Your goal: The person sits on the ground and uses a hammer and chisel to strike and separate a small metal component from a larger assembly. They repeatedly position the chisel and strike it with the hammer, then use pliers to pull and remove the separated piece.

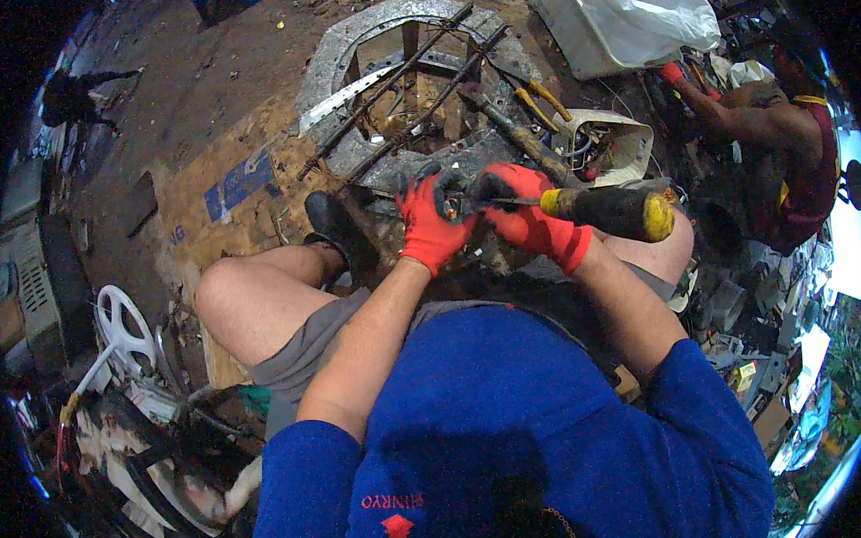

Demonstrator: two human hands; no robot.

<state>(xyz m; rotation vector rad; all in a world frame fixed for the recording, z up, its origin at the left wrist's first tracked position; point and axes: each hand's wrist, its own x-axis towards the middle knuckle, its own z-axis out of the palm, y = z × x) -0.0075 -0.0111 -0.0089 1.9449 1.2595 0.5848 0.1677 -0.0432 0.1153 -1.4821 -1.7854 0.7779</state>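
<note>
Both my hands wear red gloves with dark fingertips and meet in front of my lap. My left hand point(434, 220) is closed, its fingers curled round a small dark piece that I cannot make out. Close beside it, my right hand point(541, 229) is closed with the metal shaft of a screwdriver point(618, 212) between its fingers. The thick black-and-yellow handle sticks out to the right above my wrist. The shaft's tip is hidden among the dark fingers near the left hand.
Ahead lies a heavy grey metal frame point(343, 68) with rods point(425, 108) across it. Yellow-handled pliers point(539, 104) and a pale container of scrap point(631, 172) lie to its right. Another person point(777, 134) works near a white bin point(574, 36). Flattened cardboard point(196, 197) covers ground at left.
</note>
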